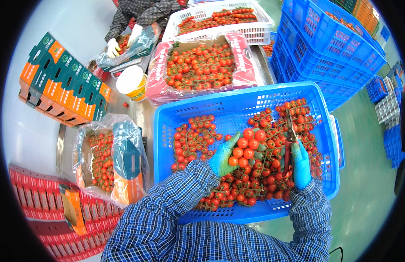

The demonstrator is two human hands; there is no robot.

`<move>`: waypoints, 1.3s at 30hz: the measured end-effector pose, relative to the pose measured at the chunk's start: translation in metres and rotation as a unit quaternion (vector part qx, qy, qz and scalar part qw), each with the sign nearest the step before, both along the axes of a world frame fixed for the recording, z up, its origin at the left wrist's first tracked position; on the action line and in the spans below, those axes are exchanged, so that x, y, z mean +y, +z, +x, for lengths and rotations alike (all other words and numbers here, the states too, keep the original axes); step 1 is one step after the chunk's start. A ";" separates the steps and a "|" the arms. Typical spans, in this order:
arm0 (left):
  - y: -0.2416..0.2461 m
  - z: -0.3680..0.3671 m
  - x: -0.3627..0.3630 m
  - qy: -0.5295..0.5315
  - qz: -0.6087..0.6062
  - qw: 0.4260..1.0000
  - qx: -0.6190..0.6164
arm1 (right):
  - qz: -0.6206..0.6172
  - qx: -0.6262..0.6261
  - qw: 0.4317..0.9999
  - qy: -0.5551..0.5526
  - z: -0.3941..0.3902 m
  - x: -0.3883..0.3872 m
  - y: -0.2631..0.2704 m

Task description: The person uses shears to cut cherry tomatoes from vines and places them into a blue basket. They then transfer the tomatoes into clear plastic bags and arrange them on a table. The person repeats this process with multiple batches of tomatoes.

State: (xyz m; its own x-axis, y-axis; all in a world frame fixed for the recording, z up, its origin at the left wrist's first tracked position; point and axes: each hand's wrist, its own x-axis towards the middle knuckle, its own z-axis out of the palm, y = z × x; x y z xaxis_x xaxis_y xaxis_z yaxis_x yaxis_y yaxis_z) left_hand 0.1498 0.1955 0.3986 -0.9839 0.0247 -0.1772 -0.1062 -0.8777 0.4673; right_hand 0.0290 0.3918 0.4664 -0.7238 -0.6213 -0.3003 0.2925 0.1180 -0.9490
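Note:
A truss of cherry tomatoes (pixel 245 146) rests in my left hand (pixel 224 158), which wears a blue-green glove and is closed around it from below. In my right hand (pixel 300 160), gloved the same way, is a pair of pruning shears (pixel 289 144) with dark red handles and the metal blades pointing away from me. Both hands are above a blue plastic crate (pixel 238 101) with perforated walls. Vine tomatoes (pixel 241 186) lie heaped across its near and right parts. A smaller cluster of tomatoes (pixel 192 137) is at its left side.
Beyond the crate sits a pink carton (pixel 243 60) of tomatoes in clear film. A green-orange carton (pixel 127 163) stands left, near a white bucket (pixel 132 80). Blue crates (pixel 313 55) are stacked right. Another person's gloved hand (pixel 113 48) is at a carton at the back.

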 end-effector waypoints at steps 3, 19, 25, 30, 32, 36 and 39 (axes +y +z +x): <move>0.011 0.011 -0.003 0.001 0.057 0.998 0.002 | 0.022 0.001 1.000 0.001 -0.002 0.000 -0.003; 0.066 0.094 -0.020 0.203 -0.048 0.978 -0.033 | 0.024 0.044 0.998 0.043 -0.014 0.012 -0.043; 0.101 0.202 -0.070 0.341 -0.128 0.930 -0.053 | 0.013 0.071 0.996 0.043 -0.022 0.018 -0.061; 0.090 0.342 -0.169 0.479 -0.556 0.612 -0.293 | 0.052 0.083 0.995 0.016 -0.005 0.007 -0.070; 0.074 0.392 -0.208 0.469 -0.585 0.508 -0.424 | 0.041 0.099 0.994 0.000 0.010 -0.002 -0.074; 0.023 0.468 -0.268 0.259 -0.743 0.257 -0.561 | 0.078 0.089 0.991 0.056 0.047 -0.015 -0.068; -0.033 0.506 -0.289 0.276 -0.897 0.122 -0.324 | 0.030 0.073 0.995 0.056 0.074 -0.022 -0.059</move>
State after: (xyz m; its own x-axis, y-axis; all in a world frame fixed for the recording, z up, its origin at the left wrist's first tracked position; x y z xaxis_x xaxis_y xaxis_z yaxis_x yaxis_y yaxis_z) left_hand 0.6559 -0.0933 0.3653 -0.5136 -0.6634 0.5442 -0.7863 0.6177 0.0109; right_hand 0.1030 0.3702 0.4070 -0.6899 -0.6846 -0.2355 0.1338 0.1990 -0.9708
